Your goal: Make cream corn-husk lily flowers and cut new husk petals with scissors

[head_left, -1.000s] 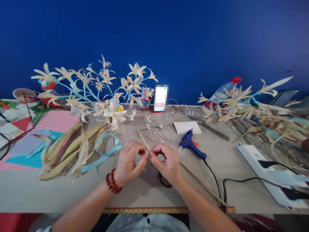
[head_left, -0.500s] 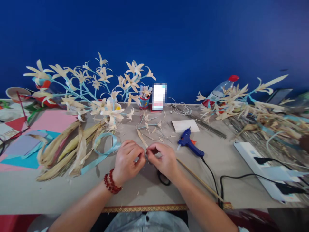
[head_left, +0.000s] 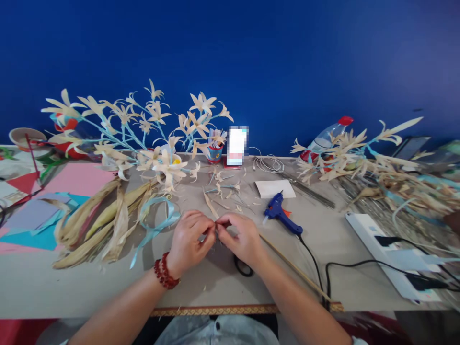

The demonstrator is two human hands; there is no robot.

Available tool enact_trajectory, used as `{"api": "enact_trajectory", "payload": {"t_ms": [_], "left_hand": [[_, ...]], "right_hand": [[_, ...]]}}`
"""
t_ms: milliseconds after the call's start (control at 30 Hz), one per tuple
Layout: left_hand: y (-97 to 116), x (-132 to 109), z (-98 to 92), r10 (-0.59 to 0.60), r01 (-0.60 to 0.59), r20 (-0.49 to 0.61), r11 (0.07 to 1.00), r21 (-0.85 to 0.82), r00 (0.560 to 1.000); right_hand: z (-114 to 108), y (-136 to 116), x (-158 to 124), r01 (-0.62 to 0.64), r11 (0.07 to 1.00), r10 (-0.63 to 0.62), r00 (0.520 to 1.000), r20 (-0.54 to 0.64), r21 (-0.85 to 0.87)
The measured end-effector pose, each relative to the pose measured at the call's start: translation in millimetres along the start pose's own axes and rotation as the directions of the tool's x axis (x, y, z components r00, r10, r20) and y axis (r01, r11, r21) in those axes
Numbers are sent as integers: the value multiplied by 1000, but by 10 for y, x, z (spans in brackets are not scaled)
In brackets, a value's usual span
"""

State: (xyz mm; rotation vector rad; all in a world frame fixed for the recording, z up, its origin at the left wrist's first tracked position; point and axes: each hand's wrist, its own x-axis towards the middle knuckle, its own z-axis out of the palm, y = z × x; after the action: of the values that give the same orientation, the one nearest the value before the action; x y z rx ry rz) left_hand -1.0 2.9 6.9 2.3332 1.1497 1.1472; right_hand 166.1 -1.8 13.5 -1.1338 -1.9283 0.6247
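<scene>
My left hand (head_left: pixel 193 235) and my right hand (head_left: pixel 240 236) meet over the middle of the table, fingertips almost touching. Each is closed in a pinch, and whatever lies between the fingers is too small to make out. Just beyond the fingertips a pale strip of corn husk (head_left: pixel 210 203) points away from me. Black scissor handles (head_left: pixel 243 266) show partly under my right hand. A thin tan stick (head_left: pixel 293 266) runs from beside the right wrist toward the front edge. Left of my left hand curls a light blue ribbon (head_left: pixel 155 233).
Dried corn husks (head_left: pixel 104 218) and coloured paper (head_left: pixel 28 239) lie at left. Husk flowers (head_left: pixel 158 112) stand behind. On the right are a blue glue gun (head_left: pixel 282 213), a white card (head_left: pixel 275 189), a power strip (head_left: pixel 381 254) with cables, and more husk flowers (head_left: pixel 345 148).
The ribbon's loose lower end has swung to the right and hangs narrower. Both hands keep their pinch with only slight finger movement. The view has shifted a little.
</scene>
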Motion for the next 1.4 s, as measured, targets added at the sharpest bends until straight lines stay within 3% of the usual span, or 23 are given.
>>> {"api": "enact_trajectory", "payload": {"t_ms": [133,300,433,567,733,833,900,1000,1100,1300,1400], "left_hand": [[-2,-12,8,1,-1,18,1000,-18,1000],[-13,-28,0,-35,32,-45,998,-51,998],[-13,-23,-7,-37,36,-18,998,-52,999],[-10,-21,8,-31,31,-9,999,-43,999],[-26,-28,32,-20,19,-13,998,-53,1000],[-34,-32,24,-39,36,-54,998,-56,998],[-33,-33,14,-54,50,-73,997,-54,996],[-23,-33,8,-56,54,-40,997,-58,998],[-12,-36,16,-50,48,-26,996,-71,998],[-9,-43,39,-39,36,-37,997,-65,999],[-13,-47,33,-44,39,-72,996,-76,996]], "right_hand": [[-11,77,11,-12,999,12,1000,6,-33],[-130,158,45,-122,992,118,984,-130,-21],[-119,102,39,-96,990,97,995,-1,100],[-27,45,22,-92,994,86,992,93,55],[-45,127,39,-104,994,104,993,57,9],[-117,172,55,-153,988,151,987,-56,-36],[-145,160,53,-160,987,161,982,-95,19],[-118,92,36,-107,987,109,994,-6,120],[-35,34,18,-77,993,73,996,53,85],[9,99,16,-99,993,94,993,72,65],[-88,200,49,-141,990,141,990,2,9]]}}
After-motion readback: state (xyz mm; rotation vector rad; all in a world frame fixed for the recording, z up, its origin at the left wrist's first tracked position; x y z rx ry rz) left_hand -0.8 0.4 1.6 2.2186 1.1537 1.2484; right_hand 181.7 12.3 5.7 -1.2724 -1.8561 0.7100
